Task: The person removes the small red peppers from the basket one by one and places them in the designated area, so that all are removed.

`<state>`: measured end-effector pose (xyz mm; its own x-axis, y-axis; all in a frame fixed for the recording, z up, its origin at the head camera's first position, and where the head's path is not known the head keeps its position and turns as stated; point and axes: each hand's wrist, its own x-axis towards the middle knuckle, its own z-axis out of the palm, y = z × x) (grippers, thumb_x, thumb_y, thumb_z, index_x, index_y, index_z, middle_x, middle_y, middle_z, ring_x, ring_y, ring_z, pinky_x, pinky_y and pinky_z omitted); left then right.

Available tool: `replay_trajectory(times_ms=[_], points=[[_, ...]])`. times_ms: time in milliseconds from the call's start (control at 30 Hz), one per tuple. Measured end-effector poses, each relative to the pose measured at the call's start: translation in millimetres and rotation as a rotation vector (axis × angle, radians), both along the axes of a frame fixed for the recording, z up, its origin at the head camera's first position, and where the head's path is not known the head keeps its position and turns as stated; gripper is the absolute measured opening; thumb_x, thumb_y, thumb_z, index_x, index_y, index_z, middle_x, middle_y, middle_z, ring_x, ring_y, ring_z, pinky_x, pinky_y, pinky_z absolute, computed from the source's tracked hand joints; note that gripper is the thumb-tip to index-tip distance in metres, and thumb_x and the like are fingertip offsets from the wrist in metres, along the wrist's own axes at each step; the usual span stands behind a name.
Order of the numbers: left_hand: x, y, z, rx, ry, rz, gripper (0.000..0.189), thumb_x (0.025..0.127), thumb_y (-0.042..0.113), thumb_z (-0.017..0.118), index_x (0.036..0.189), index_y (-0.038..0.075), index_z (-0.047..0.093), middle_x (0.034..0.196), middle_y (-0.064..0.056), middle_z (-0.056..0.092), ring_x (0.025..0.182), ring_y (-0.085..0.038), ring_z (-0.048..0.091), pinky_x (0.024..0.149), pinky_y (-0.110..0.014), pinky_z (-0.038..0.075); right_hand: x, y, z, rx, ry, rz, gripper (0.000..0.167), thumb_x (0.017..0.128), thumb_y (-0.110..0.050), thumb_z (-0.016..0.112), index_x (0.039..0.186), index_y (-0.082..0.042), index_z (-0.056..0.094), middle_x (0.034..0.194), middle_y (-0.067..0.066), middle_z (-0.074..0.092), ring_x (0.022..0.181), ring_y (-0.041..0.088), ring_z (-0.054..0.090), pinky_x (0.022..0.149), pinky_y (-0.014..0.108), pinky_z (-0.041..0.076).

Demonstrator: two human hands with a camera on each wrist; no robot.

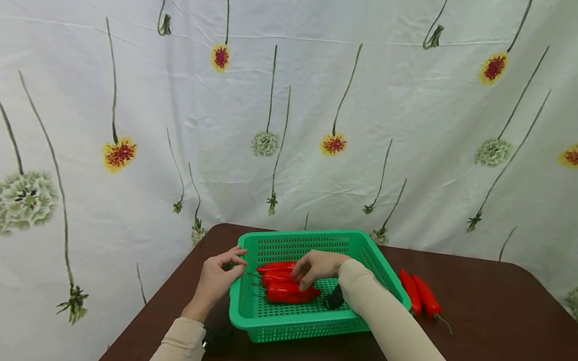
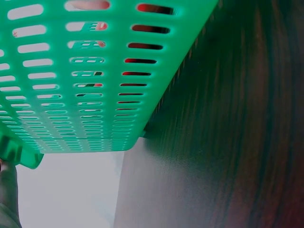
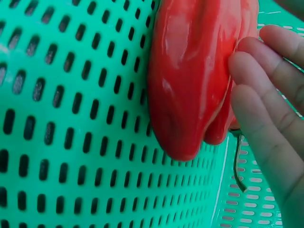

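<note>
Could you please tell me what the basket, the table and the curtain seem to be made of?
Basket: likely plastic, smooth and slightly shiny, with evenly molded slots.
Table: wood or wood-look laminate, dark and smooth, with fine grainlike streaks.
Curtain: perhaps thin fabric or plastic sheeting, lightly shiny, with creases and soft folds.

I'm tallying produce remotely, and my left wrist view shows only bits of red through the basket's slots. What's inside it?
Observer: The head view shows at least three red peppers lying in the green basket.
Operator: Where is the right hand?
Observer: The right hand is in the basket, with its fingertips at the peppers.
Operator: Any peppers outside the basket?
Observer: Yes, two more red peppers lie on the table, just right of the basket in the head view.
</note>
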<state>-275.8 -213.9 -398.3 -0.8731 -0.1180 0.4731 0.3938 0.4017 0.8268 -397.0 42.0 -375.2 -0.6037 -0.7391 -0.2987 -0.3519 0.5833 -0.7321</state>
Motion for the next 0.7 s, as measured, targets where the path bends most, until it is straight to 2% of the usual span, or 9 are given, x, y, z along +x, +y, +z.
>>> replay_trajectory(times_ms=[233, 467, 533, 700], points=[[1.6, 0.5, -1.3, -0.002, -0.002, -0.004, 0.014, 0.088, -0.007, 0.062, 0.094, -0.010, 0.074, 0.129, -0.024, 0.066, 0.136, -0.037, 0.052, 0.104, -0.057, 0.048, 1.4, 0.8, -5.3, 0.106, 0.096, 0.009, 0.033, 0.087, -0.005, 0.075, 0.120, -0.009, 0.070, 0.121, 0.002, 0.070, 0.111, 0.017, 0.064, 0.097, 0.038, 0.055], [-0.6, 0.0, -2.3, -0.021, 0.004, 0.025, 0.014, 0.087, -0.007, 0.062, 0.093, -0.008, 0.075, 0.128, -0.021, 0.068, 0.135, -0.034, 0.054, 0.103, -0.042, 0.051, 1.1, 0.5, -6.7, 0.148, 0.109, 0.023, 0.031, 0.087, -0.007, 0.075, 0.118, -0.011, 0.071, 0.118, 0.000, 0.070, 0.109, 0.016, 0.063, 0.096, 0.039, 0.055], [-2.3, -0.3, -3.7, -0.022, 0.014, 0.029, 0.014, 0.087, -0.008, 0.062, 0.093, -0.008, 0.075, 0.127, -0.021, 0.068, 0.135, -0.035, 0.054, 0.102, -0.040, 0.052, 1.4, 0.4, -7.4, 0.164, 0.115, 0.024, 0.030, 0.087, -0.008, 0.075, 0.117, -0.012, 0.071, 0.117, -0.001, 0.069, 0.108, 0.015, 0.063, 0.096, 0.038, 0.055], [-8.9, -2.3, -9.7, -0.013, 0.022, 0.030, 0.014, 0.087, -0.009, 0.062, 0.093, -0.009, 0.074, 0.127, -0.022, 0.068, 0.136, -0.036, 0.053, 0.105, -0.053, 0.048, 2.6, 0.1, -8.2, 0.197, 0.138, 0.032, 0.031, 0.087, -0.011, 0.077, 0.117, -0.014, 0.071, 0.114, -0.003, 0.069, 0.104, 0.013, 0.063, 0.094, 0.036, 0.055]])
